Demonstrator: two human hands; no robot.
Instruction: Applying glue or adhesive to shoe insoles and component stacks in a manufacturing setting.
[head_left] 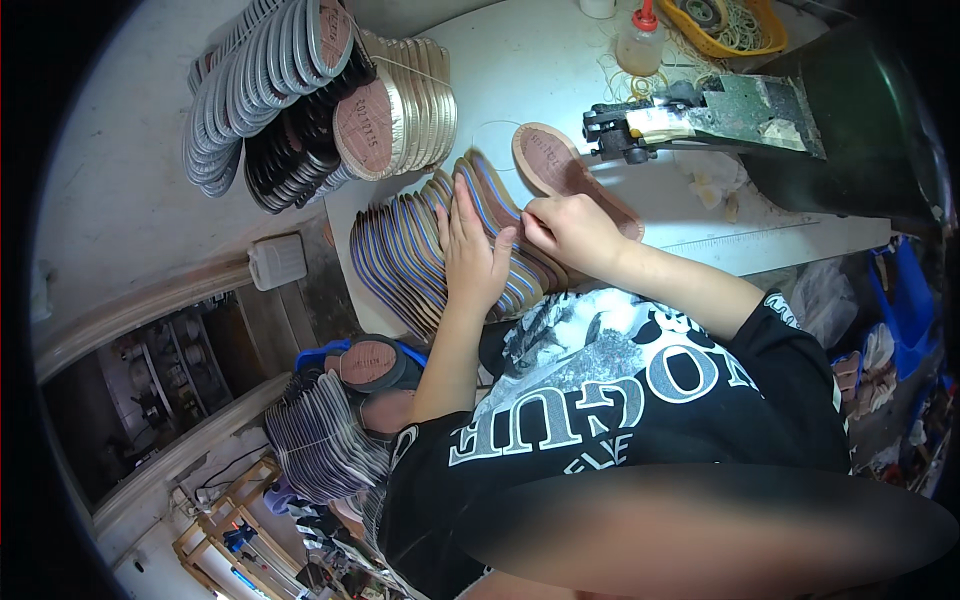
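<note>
A long row of brown shoe insoles [395,250] with blue and tan edges stands packed on edge on the white table [500,60]. My left hand [475,250] lies along the row, fingers stretched out and pressed against the insoles. At the row's right end, my right hand [575,232] is closed, fingertips pinched at the edge of the end insoles; whatever is between them is hidden. Just beyond it, partly covered by that hand, a single insole [550,160] lies with its reddish-brown face up.
Tied bundles of silver-grey [260,80] and cream-edged insoles [415,105] stand at the far left. A dark green machine arm [740,115] reaches in from the right. Behind are a red-tipped bottle [640,45] and a yellow basket [770,38] of bands. More insoles [325,440] sit lower left.
</note>
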